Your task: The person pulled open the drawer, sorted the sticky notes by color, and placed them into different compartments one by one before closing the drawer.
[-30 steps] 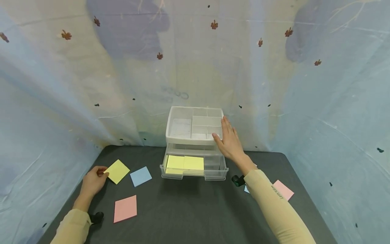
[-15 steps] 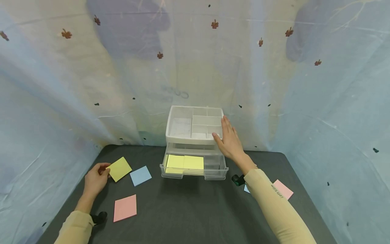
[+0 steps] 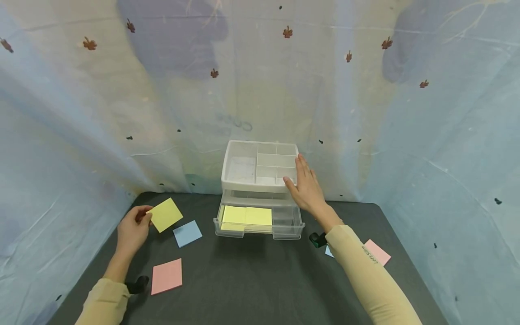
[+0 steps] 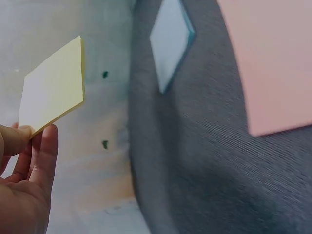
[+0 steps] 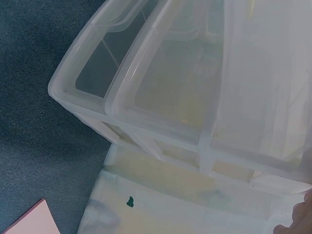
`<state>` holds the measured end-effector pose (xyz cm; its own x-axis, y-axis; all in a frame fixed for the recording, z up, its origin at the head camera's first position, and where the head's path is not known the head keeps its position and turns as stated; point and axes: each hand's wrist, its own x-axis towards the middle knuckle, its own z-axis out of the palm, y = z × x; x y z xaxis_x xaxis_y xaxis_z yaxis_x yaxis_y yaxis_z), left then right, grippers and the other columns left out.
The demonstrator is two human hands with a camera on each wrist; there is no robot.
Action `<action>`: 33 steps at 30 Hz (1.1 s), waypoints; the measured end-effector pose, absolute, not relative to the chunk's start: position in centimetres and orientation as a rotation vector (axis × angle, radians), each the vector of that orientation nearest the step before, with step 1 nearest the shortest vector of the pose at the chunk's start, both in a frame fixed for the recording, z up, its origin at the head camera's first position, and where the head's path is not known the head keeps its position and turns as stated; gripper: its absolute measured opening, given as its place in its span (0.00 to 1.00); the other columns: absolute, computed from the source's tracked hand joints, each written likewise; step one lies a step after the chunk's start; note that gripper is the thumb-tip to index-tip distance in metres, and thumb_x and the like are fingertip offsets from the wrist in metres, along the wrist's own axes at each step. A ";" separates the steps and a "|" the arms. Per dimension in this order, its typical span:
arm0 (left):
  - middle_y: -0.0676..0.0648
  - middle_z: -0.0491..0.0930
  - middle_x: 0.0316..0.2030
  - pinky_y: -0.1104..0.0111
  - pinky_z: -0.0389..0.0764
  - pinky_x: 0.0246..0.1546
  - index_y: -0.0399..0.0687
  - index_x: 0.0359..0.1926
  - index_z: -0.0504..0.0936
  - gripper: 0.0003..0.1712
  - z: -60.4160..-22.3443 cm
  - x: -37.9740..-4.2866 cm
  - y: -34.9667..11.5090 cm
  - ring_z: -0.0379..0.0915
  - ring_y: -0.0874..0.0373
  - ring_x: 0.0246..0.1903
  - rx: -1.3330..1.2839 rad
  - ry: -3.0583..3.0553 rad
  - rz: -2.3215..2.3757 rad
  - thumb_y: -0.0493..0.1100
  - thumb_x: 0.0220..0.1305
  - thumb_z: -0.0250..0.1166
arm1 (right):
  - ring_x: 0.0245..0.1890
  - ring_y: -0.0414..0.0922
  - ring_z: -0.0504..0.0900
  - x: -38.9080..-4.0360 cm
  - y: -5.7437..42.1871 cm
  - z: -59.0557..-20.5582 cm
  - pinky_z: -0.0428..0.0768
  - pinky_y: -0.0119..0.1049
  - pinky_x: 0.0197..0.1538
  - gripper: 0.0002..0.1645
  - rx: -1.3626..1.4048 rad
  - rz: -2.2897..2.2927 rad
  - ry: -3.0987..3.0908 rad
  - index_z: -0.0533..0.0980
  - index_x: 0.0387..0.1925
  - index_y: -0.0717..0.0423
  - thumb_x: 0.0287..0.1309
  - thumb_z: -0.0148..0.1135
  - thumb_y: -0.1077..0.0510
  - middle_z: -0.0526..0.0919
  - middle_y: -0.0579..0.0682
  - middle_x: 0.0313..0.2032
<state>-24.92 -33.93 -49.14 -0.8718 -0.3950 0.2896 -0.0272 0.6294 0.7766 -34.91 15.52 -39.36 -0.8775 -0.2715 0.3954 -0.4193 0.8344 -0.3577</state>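
My left hand (image 3: 133,231) pinches a yellow sticky note pad (image 3: 165,215) by one corner, thumb on one face and fingers behind; the left wrist view shows the pad (image 4: 54,87) raised and tilted. At the centre back stands a white plastic drawer organizer (image 3: 239,186), its clear drawer (image 3: 286,233) pulled out. Two yellow pads (image 3: 258,217) lie side by side in that drawer, to the left. Against the organizer's upper right side rests my right hand (image 3: 307,192), fingers straight and thumb at the top rim; only its fingertips show in the right wrist view.
A blue pad (image 3: 188,234) and a pink pad (image 3: 167,276) lie on the dark table (image 3: 252,289) at left. Another pink pad (image 3: 378,252) and part of a blue one (image 3: 329,251) show beside my right sleeve. A patterned curtain (image 3: 260,90) hangs close behind.
My left hand has lifted the yellow pad and carried it a little rightward and toward the back, near the blue pad. The right hand stays at the organizer's side.
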 end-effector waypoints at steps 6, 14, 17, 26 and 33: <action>0.36 0.81 0.50 0.82 0.78 0.29 0.38 0.61 0.80 0.16 -47.4 -24.9 -32.7 0.76 0.63 0.36 0.295 -2.366 -1.149 0.39 0.78 0.59 | 0.83 0.54 0.41 -34.8 15.6 -39.3 0.46 0.60 0.81 0.49 0.521 0.638 -2.688 0.39 0.84 0.60 0.80 0.43 0.37 0.37 0.55 0.84; 0.37 0.82 0.50 0.84 0.78 0.31 0.39 0.61 0.81 0.16 -44.7 -24.7 -31.0 0.78 0.63 0.37 0.249 -2.307 -1.220 0.40 0.78 0.61 | 0.83 0.53 0.41 -34.9 15.6 -39.4 0.46 0.60 0.81 0.49 0.522 0.635 -2.686 0.39 0.84 0.60 0.80 0.43 0.36 0.37 0.54 0.84; 0.37 0.82 0.51 0.84 0.79 0.32 0.38 0.61 0.81 0.16 -43.7 -24.7 -30.2 0.76 0.66 0.37 0.233 -2.279 -1.263 0.39 0.77 0.62 | 0.83 0.53 0.40 -34.9 15.6 -39.4 0.46 0.59 0.81 0.50 0.522 0.629 -2.688 0.39 0.84 0.60 0.80 0.42 0.36 0.37 0.54 0.84; 0.38 0.81 0.50 0.83 0.80 0.34 0.35 0.60 0.81 0.16 -41.1 -24.9 -27.9 0.78 0.62 0.38 0.140 -2.215 -1.350 0.36 0.76 0.62 | 0.83 0.53 0.40 -34.8 15.5 -39.3 0.46 0.59 0.81 0.50 0.529 0.644 -2.683 0.39 0.84 0.60 0.80 0.43 0.36 0.37 0.55 0.84; 0.35 0.82 0.48 0.83 0.80 0.35 0.32 0.58 0.81 0.15 -39.5 -25.1 -25.9 0.77 0.64 0.37 0.062 -2.158 -1.402 0.33 0.74 0.63 | 0.83 0.53 0.40 -34.7 15.5 -39.3 0.45 0.59 0.81 0.50 0.527 0.646 -2.688 0.39 0.84 0.60 0.80 0.44 0.37 0.36 0.54 0.84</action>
<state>-25.10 -25.94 -39.54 -0.8422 -0.3301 0.4262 0.2551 0.4525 0.8545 -34.69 15.48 -39.26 -0.8787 -0.2743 0.3908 -0.4219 0.8293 -0.3664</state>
